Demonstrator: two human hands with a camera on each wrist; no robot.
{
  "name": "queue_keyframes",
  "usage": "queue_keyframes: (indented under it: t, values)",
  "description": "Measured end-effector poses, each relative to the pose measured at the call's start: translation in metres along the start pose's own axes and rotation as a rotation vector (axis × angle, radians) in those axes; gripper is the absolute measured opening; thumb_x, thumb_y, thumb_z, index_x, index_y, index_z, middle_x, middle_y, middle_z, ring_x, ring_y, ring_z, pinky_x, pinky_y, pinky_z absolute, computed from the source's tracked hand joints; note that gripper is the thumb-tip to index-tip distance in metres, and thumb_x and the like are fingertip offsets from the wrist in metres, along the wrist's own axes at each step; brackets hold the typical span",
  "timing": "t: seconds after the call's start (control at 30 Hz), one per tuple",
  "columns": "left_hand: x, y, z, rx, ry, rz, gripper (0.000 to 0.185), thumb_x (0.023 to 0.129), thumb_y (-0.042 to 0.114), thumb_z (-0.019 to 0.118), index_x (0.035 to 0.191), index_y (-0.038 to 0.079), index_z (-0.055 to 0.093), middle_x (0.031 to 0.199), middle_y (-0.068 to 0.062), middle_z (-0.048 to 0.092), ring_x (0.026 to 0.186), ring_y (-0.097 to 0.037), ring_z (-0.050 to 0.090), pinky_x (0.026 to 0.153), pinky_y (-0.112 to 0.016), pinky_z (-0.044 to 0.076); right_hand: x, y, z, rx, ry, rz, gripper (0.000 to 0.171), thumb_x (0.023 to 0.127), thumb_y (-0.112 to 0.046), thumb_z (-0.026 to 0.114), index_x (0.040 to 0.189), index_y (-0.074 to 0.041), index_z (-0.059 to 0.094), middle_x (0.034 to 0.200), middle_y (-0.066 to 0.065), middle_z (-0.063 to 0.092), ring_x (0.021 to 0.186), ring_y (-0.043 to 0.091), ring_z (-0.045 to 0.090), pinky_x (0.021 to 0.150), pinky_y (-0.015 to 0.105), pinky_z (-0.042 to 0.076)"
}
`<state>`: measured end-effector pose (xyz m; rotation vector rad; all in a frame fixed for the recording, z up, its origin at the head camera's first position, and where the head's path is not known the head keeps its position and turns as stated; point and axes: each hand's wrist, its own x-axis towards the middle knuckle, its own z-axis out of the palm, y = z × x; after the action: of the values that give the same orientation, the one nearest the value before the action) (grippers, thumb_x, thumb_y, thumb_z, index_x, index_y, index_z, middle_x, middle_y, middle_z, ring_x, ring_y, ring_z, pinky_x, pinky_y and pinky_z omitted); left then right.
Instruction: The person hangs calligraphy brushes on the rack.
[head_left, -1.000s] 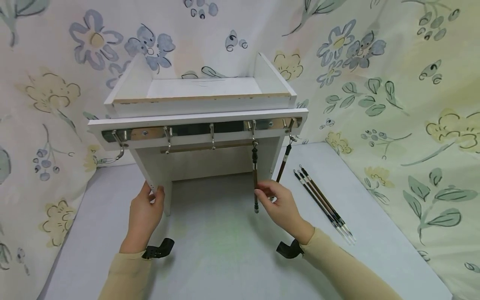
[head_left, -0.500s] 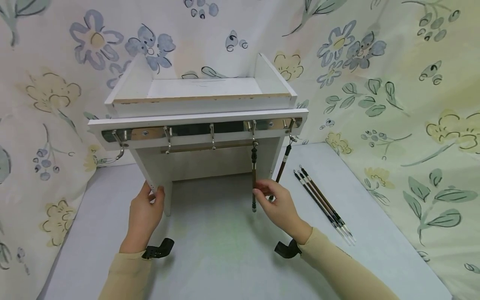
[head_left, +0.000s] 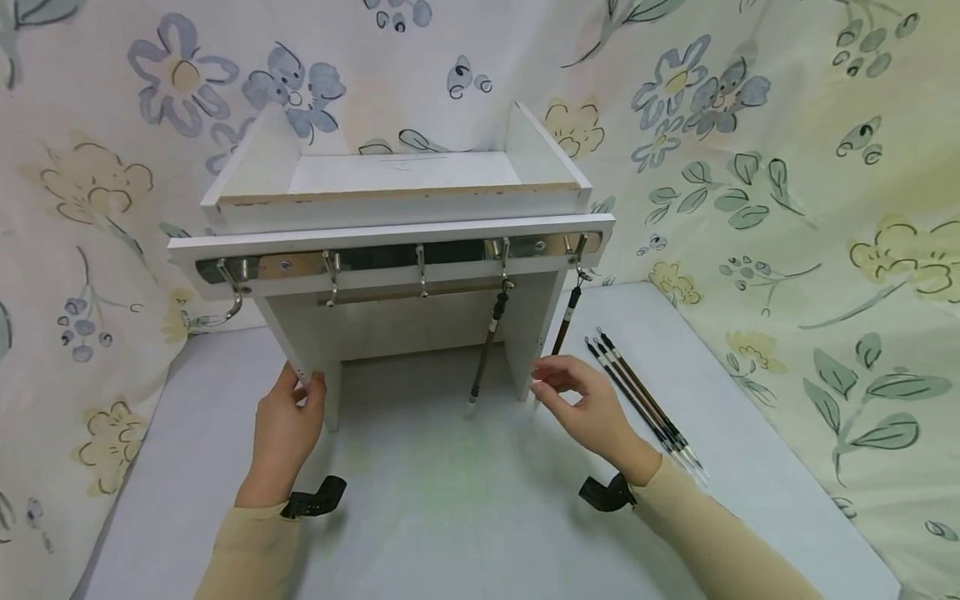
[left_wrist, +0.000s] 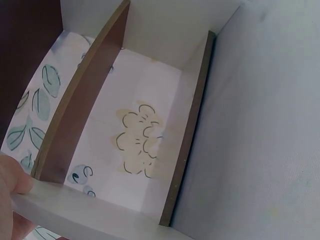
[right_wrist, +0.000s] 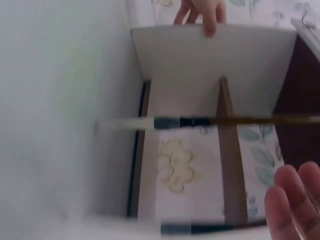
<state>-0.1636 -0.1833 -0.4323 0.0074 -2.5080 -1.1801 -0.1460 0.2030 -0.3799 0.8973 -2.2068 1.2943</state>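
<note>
A white wooden rack (head_left: 405, 229) with a metal hook rail (head_left: 375, 260) stands on the grey table. My left hand (head_left: 294, 398) grips the rack's left side panel (head_left: 296, 350); my thumb (left_wrist: 12, 180) lies on that panel's edge (left_wrist: 75, 210). One dark brush (head_left: 486, 346) hangs from the fourth hook, tilted with its tip to the left, and shows blurred as the brush (right_wrist: 200, 121) in the right wrist view. Another brush (head_left: 564, 323) hangs from the fifth hook. My right hand (head_left: 557, 382) hovers open just right of them and holds nothing.
Three more brushes (head_left: 645, 408) lie side by side on the table to the right of the rack. Floral cloth (head_left: 787, 167) walls the table at the back and on both sides. Bare grey tabletop (head_left: 465, 500) lies in front of the rack.
My right hand has let go of the brush on the fourth hook and moved right. The brush now swings left. My left hand has kept its hold.
</note>
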Motion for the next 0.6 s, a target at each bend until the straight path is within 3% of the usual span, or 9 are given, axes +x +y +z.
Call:
queue_keyframes:
  t: [0.23, 0.4, 0.6]
  values:
    - [0.001, 0.000, 0.000, -0.002, 0.001, -0.002, 0.047, 0.102, 0.030, 0.045, 0.143, 0.007, 0.043, 0.135, -0.023, 0.053, 0.105, -0.046, 0.061, 0.067, -0.056, 0.054, -0.011, 0.012, -0.035, -0.021, -0.001, 0.099, 0.035, 0.077, 0.013, 0.072, 0.110, 0.004, 0.063, 0.094, 0.013, 0.068, 0.082, 0.016, 0.066, 0.071, 0.025, 0.054]
    - [0.001, -0.002, 0.000, -0.010, 0.016, 0.006, 0.044, 0.101, 0.030, 0.046, 0.140, 0.009, 0.047, 0.132, -0.022, 0.055, 0.103, -0.044, 0.063, 0.068, -0.056, 0.054, -0.017, 0.034, -0.063, -0.057, -0.002, 0.288, 0.028, 0.085, 0.000, 0.072, 0.112, -0.001, 0.064, 0.095, 0.013, 0.068, 0.082, 0.016, 0.065, 0.068, 0.023, 0.051]
    - [0.001, -0.002, 0.001, -0.011, 0.013, 0.008, 0.042, 0.101, 0.028, 0.046, 0.138, 0.008, 0.048, 0.133, -0.021, 0.055, 0.103, -0.044, 0.063, 0.068, -0.056, 0.055, -0.036, 0.088, -0.093, -0.181, 0.019, 0.527, 0.030, 0.090, -0.021, 0.071, 0.115, -0.006, 0.065, 0.098, 0.009, 0.068, 0.084, 0.014, 0.064, 0.071, 0.019, 0.050]
